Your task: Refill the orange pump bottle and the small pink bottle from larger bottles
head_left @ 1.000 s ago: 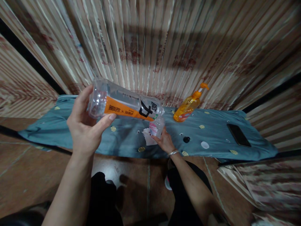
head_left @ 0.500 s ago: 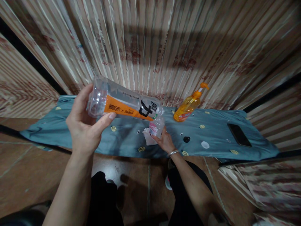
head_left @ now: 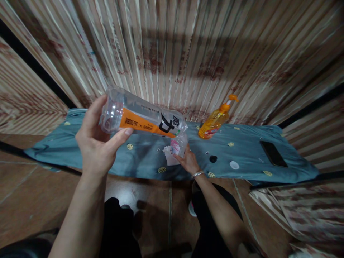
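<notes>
My left hand [head_left: 98, 139] grips the base end of a clear plastic bottle [head_left: 142, 114] with an orange and black label. The bottle is tipped on its side, its neck pointing right and slightly down. Its mouth sits at the top of a smaller clear bottle [head_left: 176, 144] with a pink label; whether the two touch, I cannot tell. My right hand [head_left: 190, 161] is wrapped round that smaller bottle, which stands on a piece of white tissue [head_left: 170, 157]. No liquid can be clearly made out in the large bottle.
On the teal patterned cloth [head_left: 145, 161] stands an orange pump bottle [head_left: 215, 123]. Right of my hand lie a small black cap [head_left: 213, 158], a white round lid [head_left: 234, 165] and a dark phone [head_left: 273, 154]. A pleated curtain [head_left: 172, 53] hangs behind.
</notes>
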Demonstrator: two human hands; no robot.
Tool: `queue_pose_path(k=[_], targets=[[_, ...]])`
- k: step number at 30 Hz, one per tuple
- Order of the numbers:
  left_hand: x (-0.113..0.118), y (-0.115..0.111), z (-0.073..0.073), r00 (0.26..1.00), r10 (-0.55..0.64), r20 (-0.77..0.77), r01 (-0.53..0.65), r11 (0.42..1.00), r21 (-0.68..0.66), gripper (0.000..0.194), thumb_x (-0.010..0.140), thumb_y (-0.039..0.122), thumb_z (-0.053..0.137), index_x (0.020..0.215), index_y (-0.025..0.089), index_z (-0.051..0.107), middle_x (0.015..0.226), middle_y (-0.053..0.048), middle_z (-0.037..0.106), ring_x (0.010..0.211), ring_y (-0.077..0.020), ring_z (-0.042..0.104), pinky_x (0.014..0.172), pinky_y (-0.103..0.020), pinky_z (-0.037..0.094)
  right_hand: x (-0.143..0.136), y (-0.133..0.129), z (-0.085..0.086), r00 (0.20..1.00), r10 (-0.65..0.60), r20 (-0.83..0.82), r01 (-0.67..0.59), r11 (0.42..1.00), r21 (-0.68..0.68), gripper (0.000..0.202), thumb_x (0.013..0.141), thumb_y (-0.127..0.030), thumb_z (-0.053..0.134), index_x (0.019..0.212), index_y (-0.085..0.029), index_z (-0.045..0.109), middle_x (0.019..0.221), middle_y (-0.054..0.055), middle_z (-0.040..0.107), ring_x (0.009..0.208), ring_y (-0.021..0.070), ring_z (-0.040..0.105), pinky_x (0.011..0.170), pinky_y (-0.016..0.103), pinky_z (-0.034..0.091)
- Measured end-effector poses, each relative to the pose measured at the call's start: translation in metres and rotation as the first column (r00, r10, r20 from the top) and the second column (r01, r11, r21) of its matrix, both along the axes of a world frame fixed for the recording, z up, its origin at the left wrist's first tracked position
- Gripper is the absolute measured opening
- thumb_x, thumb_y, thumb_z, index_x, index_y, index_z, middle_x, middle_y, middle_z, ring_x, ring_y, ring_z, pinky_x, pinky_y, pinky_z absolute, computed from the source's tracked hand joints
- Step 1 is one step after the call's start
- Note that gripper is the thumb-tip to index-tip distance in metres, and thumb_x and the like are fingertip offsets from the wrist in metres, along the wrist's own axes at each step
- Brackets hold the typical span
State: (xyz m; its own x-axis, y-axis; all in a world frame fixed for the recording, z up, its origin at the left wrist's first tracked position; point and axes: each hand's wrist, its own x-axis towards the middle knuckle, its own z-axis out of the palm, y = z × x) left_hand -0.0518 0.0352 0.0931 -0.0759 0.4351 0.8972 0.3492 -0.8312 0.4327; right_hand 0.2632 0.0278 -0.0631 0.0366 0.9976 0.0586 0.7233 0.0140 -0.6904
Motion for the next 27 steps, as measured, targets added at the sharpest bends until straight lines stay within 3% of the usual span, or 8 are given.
queue_pose_path(k=[7,12,17,27], targets=[[0.0011,-0.0013,0.0008,0.999,-0.003,0.037,0.004,0.999,-0.036,0.098,0.069,0.054,0.111,0.158,0.038,0.073,0.158,-0.006,0.077,0.149,-0.0402,0.073,0.128,-0.063,0.059,-0.0001,-0.0003,0.0008,1.000,-0.004,0.002,0.004,1.000,-0.001,0.080,0.096,-0.039,0.082,0.163,-0.011,0.049,0.136,0.023,0.085,0.122,0.0407,0.085,0.105,0.048,0.067],[0.0037,-0.0022,0.0028,0.999,0.008,0.046,-0.007,0.999,-0.031,0.099,0.066,0.055,0.111,0.157,0.039,0.074,0.155,-0.004,0.079,0.146,-0.0384,0.075,0.124,-0.060,0.062,0.0018,0.0006,-0.0035,1.000,0.008,-0.028,-0.007,1.000,0.026,0.076,0.093,-0.041,0.082,0.158,-0.014,0.053,0.129,0.020,0.086,0.117,0.0404,0.086,0.101,0.049,0.069],[0.0050,-0.0038,0.0042,0.999,0.000,0.033,0.001,0.999,-0.032,0.093,0.072,0.056,0.109,0.157,0.039,0.074,0.156,-0.006,0.078,0.147,-0.0398,0.074,0.126,-0.063,0.061,0.0025,0.0013,-0.0069,0.999,0.011,-0.048,-0.009,0.999,0.041,0.079,0.093,-0.044,0.082,0.160,-0.015,0.053,0.129,0.018,0.086,0.117,0.0406,0.085,0.103,0.052,0.068],[0.0033,-0.0005,0.0037,1.000,0.008,0.028,-0.007,1.000,-0.030,0.097,0.069,0.059,0.109,0.157,0.039,0.074,0.154,-0.005,0.079,0.143,-0.0371,0.077,0.121,-0.059,0.064,-0.0001,-0.0008,-0.0001,0.997,-0.007,-0.083,0.010,0.999,0.034,0.076,0.092,-0.038,0.084,0.158,-0.014,0.056,0.130,0.020,0.084,0.121,0.0435,0.084,0.107,0.057,0.067]])
